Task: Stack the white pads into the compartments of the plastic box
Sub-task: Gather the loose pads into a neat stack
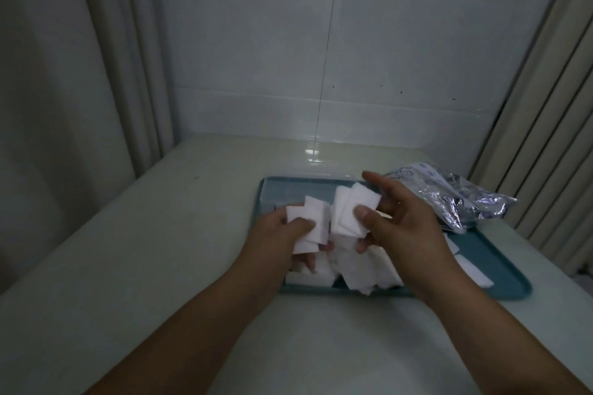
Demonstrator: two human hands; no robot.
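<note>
- Dim room, white tiled wall (321, 42) at the far side, pale curtains hanging left and right, and a light bench (160, 234) running toward us.
- On the bench sits a teal tray (500, 269), and on it the clear plastic box (272, 192), its far wall catching the light.
- Left hand (276, 234) is up over the box, thumb clamped down on a small stack of white pads (309, 221), fingers curled beneath them.
- Right hand (407, 218) is just beside it, thumb pinching a second fanned bunch of pads (349, 212) against the fingers, index finger stretched out toward the far side.
- The two bunches are nearly touching, edge to edge.
- Below the hands, loose pads (356, 269) lie heaped at the near side of the box; which compartment, I cannot tell.
- A couple more pads (475, 269) lie on the tray at the right.
- Far right, a crinkled printed plastic bag (455, 199) rests partly on the tray.
</note>
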